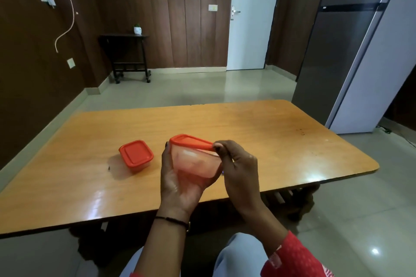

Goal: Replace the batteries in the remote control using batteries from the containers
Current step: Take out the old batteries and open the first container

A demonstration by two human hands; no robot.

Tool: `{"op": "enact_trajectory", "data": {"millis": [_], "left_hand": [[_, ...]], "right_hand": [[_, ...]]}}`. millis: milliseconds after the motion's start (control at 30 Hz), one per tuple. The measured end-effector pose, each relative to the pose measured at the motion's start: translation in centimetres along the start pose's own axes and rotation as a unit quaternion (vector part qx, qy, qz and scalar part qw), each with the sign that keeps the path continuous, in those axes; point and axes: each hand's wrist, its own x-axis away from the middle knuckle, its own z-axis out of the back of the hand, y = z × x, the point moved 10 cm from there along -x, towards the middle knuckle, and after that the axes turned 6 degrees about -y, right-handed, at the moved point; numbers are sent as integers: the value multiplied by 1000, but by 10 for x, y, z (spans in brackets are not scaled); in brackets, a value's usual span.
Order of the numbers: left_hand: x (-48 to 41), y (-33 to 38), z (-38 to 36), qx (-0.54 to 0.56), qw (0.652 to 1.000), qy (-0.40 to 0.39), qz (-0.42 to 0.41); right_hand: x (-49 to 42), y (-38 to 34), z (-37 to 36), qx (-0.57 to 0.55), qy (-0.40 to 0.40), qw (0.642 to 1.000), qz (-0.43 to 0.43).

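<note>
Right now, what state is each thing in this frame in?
held container, tilted, off the table, lid on.
left hand, grips the held container.
right hand, pinches the lid's corner.
second container, lidded, resting on the table.
door, shut.

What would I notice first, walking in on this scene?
The bright orange lid on a clear container, held up over the table's near edge: the left hand cups the container while the right hand pinches the lid's right edge. Next, a second container, closed with the same orange top, sits on the table to the left.
</note>
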Motion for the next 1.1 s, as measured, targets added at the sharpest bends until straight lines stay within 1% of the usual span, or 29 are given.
{"op": "enact_trajectory", "data": {"millis": [133,233,300,400,467,533,633,767,867,933,1000,1100], "left_hand": [[-1,4,4,-20,1000,1,-22],[3,4,4,-39,998,10,-45],[7,3,1,-102,992,18,-71],[11,4,3,-192,973,55,-112],[12,13,10,-253,954,84,-139],[13,17,14,-303,937,96,-147],[10,17,14,-328,930,84,-144],[11,18,16,-355,921,98,-126],[13,15,19,-367,920,94,-103],[15,16,26,-368,920,97,-90],[20,15,39,-346,931,96,-71],[25,9,56,-269,960,72,-20]], "right_hand": [[-10,2,0,3,-5,1000,-19],[-12,2,1,5,7,1000,-14],[-10,-4,-6,24,-7,1000,16],[-5,-16,-20,86,-40,993,64],[-5,-14,-16,78,-31,995,59],[-4,-12,-11,75,-21,995,58],[-3,-12,-10,83,-17,995,56],[-7,2,-5,48,-28,998,4],[-12,0,-3,66,-29,997,13],[-29,13,15,73,20,997,-10],[-55,35,46,97,83,990,-58],[-78,85,77,116,108,976,-146]]}}
